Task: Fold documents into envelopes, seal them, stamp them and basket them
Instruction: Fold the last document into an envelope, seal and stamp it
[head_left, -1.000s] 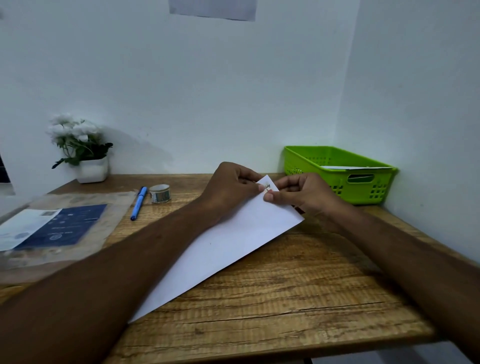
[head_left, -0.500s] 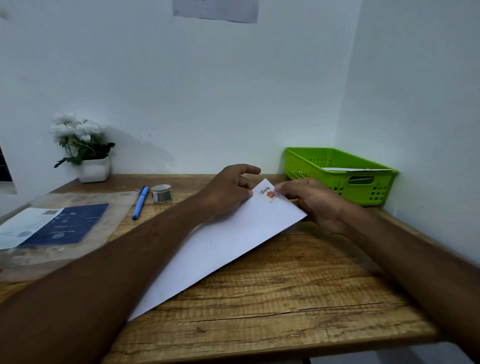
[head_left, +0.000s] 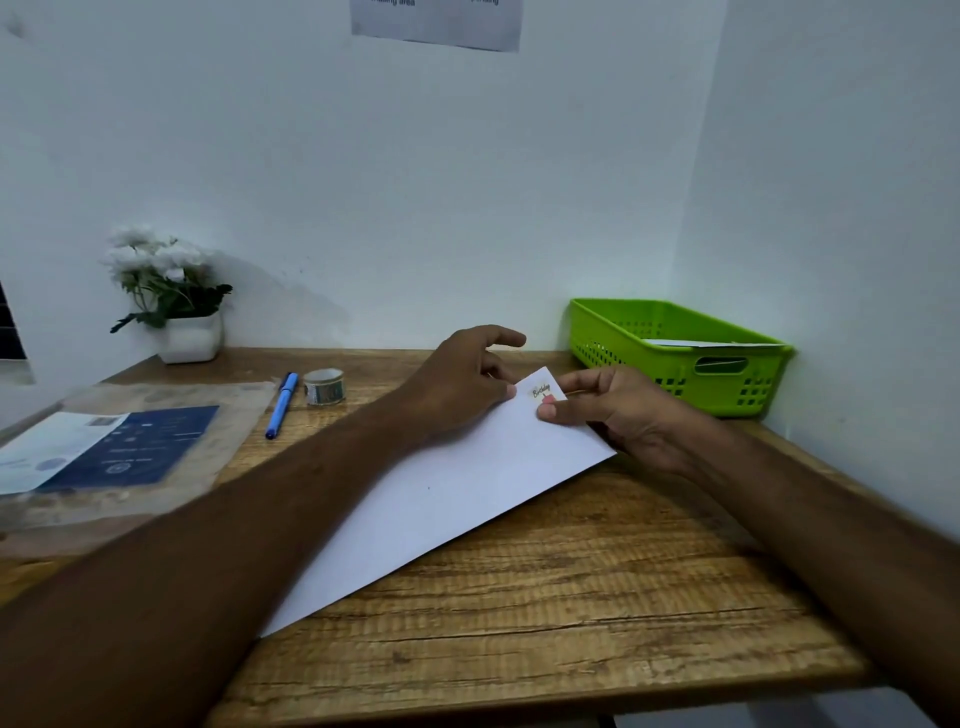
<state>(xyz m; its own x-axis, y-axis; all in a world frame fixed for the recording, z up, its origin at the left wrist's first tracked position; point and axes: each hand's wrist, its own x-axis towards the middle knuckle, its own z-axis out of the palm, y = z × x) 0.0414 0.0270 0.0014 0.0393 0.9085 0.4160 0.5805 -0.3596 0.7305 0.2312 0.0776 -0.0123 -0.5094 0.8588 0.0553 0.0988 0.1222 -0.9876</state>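
R hand pinches envelope corner at stamp; L hand touching.

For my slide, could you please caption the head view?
Left hand touches, right hand pinches the stamped envelope near the basket.

A long white envelope lies slantwise on the wooden table, one end near the front edge and the other pointing toward the far right corner. On that far end sits a small stamp (a red motif under the script word "Birthday"). The right hand pinches this corner just beside the stamp, and the left hand rests on the envelope's left side. A green perforated basket stands in the far right corner, with a flat white paper lying inside.
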